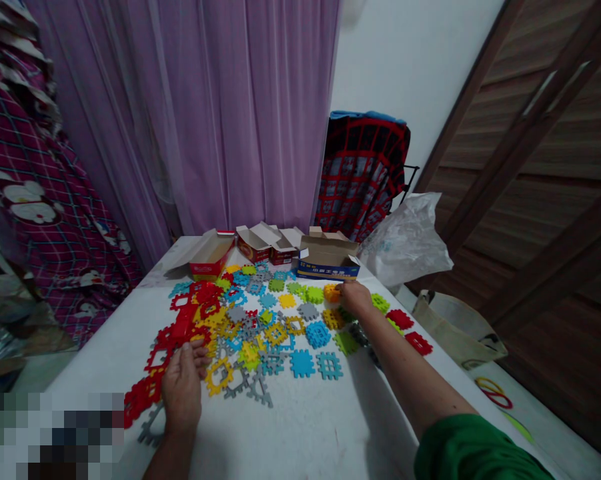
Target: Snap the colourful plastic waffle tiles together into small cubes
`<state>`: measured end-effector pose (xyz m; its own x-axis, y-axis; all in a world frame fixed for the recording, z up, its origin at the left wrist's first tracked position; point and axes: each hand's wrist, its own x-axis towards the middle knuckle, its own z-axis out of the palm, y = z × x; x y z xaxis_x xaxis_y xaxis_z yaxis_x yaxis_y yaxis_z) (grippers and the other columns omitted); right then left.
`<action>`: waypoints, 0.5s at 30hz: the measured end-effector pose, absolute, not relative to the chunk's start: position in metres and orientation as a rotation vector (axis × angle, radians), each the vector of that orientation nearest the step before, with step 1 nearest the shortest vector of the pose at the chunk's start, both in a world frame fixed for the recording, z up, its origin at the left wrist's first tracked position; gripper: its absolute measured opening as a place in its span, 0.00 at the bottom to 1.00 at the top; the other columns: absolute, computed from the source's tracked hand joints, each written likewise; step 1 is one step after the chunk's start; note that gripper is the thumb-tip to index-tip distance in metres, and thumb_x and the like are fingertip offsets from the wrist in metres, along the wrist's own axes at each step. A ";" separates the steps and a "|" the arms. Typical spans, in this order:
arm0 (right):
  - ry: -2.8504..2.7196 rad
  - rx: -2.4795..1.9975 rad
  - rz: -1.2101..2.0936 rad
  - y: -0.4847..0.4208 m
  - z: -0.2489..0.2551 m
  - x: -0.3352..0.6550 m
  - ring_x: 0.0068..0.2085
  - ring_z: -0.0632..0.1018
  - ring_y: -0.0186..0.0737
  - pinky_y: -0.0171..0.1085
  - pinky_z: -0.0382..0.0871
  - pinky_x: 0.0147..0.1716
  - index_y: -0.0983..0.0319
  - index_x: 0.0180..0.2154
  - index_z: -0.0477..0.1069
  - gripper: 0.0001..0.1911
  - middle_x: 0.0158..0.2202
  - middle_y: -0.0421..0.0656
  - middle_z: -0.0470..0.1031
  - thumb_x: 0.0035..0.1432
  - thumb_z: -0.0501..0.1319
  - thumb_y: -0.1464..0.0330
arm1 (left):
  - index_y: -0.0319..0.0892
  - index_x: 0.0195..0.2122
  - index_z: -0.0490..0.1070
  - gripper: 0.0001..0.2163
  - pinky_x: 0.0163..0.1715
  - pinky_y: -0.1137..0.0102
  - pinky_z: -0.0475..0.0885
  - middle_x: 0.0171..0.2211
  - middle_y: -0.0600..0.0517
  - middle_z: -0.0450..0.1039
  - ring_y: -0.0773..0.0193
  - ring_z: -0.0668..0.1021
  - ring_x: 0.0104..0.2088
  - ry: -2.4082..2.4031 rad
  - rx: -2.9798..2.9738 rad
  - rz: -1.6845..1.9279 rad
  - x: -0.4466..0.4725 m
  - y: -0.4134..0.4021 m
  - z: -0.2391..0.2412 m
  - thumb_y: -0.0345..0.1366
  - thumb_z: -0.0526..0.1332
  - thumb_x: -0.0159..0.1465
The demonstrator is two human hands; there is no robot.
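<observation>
Reaching with the right hand (356, 300) to an orange interlocking plastic tile (331, 293) right of centre, pinching or merely touching, impossible to tell; holding the left hand (184, 383) loosely spread at lower left beside red interlocking tiles (183, 325), over a white table (325, 427) with open cardboard boxes (327, 269).

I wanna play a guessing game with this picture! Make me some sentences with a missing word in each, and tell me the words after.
1. The curtain behind the table is ____.
2. The solid square piece at the front of the pile is ____.
3. The left hand is beside some red pieces, while the ____ hand is closer to the boxes.
4. The sleeve is ____.

Missing words: purple; blue; right; green.
</observation>
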<state>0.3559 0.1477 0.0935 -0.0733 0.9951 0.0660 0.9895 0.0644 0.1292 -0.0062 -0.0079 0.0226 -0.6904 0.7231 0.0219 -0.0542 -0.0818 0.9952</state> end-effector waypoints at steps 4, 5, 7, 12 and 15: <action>2.330 2.213 0.218 0.128 0.097 0.341 0.49 0.76 0.44 0.35 0.66 0.42 0.58 0.48 0.78 0.18 0.47 0.49 0.78 0.63 0.53 0.71 | 0.40 0.34 0.72 0.26 0.17 0.73 0.67 0.27 0.51 0.74 0.64 0.76 0.24 1.640 0.727 1.833 -0.007 -0.006 0.020 0.62 0.58 0.55; 2.365 2.227 0.213 0.119 0.095 0.333 0.48 0.76 0.43 0.35 0.66 0.42 0.58 0.47 0.78 0.18 0.46 0.48 0.78 0.64 0.52 0.71 | 0.40 0.35 0.72 0.26 0.17 0.73 0.67 0.27 0.51 0.74 0.65 0.76 0.24 1.641 0.719 1.835 -0.007 -0.006 0.020 0.61 0.58 0.55; 2.468 2.221 0.192 0.098 0.086 0.313 0.47 0.76 0.41 0.34 0.67 0.42 0.56 0.47 0.78 0.17 0.45 0.46 0.79 0.65 0.53 0.68 | 0.40 0.35 0.72 0.26 0.17 0.73 0.67 0.27 0.52 0.74 0.65 0.75 0.23 1.639 0.697 1.837 -0.006 -0.005 0.020 0.61 0.58 0.55; 3.019 2.127 0.110 0.043 0.044 0.258 0.41 0.77 0.38 0.33 0.67 0.42 0.56 0.41 0.79 0.12 0.38 0.42 0.80 0.61 0.57 0.72 | 0.40 0.35 0.72 0.26 0.17 0.72 0.67 0.26 0.52 0.74 0.65 0.75 0.22 1.626 0.698 1.840 -0.005 -0.006 0.023 0.61 0.58 0.54; 3.385 1.948 0.159 0.022 0.023 0.238 0.38 0.77 0.38 0.34 0.67 0.39 0.58 0.38 0.78 0.10 0.34 0.42 0.79 0.57 0.59 0.74 | 0.40 0.34 0.72 0.26 0.18 0.72 0.67 0.25 0.52 0.74 0.64 0.75 0.22 1.654 0.750 1.837 -0.003 -0.007 0.023 0.62 0.58 0.54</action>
